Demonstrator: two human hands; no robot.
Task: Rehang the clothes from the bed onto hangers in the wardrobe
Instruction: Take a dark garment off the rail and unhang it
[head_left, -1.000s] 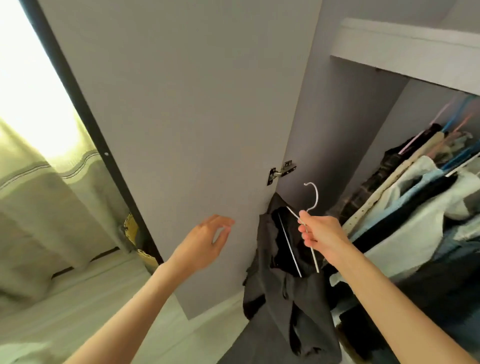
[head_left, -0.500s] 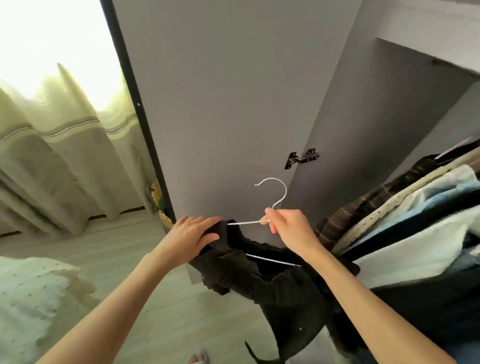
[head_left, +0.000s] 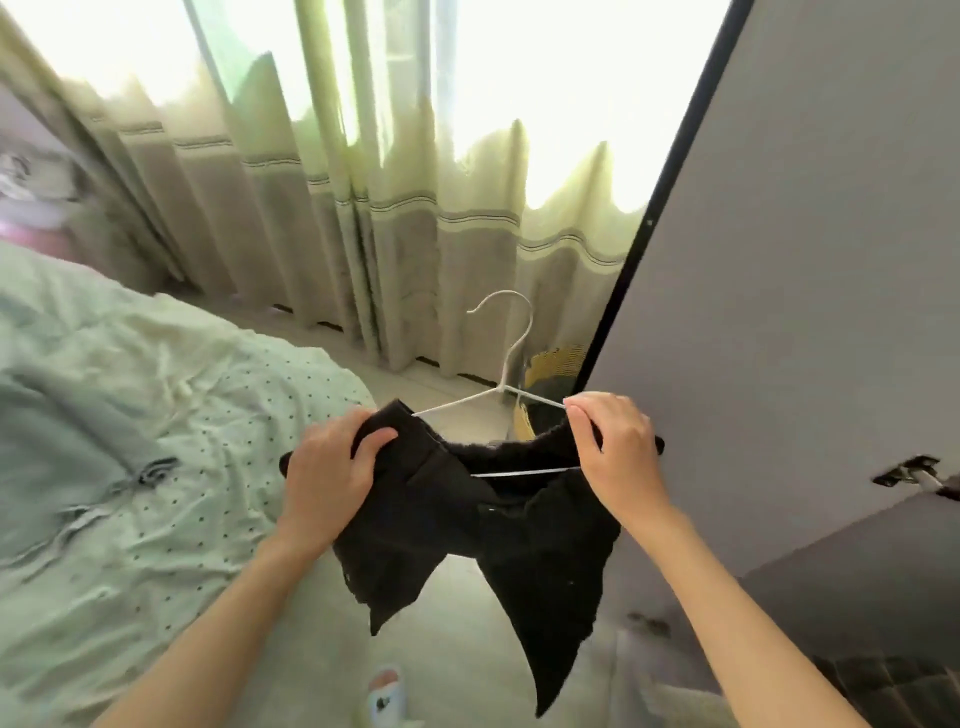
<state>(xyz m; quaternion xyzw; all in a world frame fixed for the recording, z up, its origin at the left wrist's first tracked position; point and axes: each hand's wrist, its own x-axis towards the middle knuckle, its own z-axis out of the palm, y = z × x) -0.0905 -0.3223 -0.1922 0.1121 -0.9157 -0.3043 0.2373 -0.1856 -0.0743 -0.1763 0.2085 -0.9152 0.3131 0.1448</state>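
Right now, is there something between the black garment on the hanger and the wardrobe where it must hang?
The wardrobe interior is out of this view, so the whole path cannot be judged. The open wardrobe door stands just right of the black garment, which both hands hold on the white hanger.

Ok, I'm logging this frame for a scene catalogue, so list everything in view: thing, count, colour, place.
hanger: one, white wire, centre, hook up, both ends in the garment
garment: one, black, draped on the hanger, centre
bed cover: one, pale green with dark dots, left
curtains: several panels, beige-green with striped bands, across the back window
wardrobe door: one, grey with a dark edge, right, open
hinge: one, metal, on the door's right side
basket: one, yellow and dark, on the floor behind the hanger
left hand: one, grips the garment's left end
right hand: one, pinches the hanger's right arm and garment
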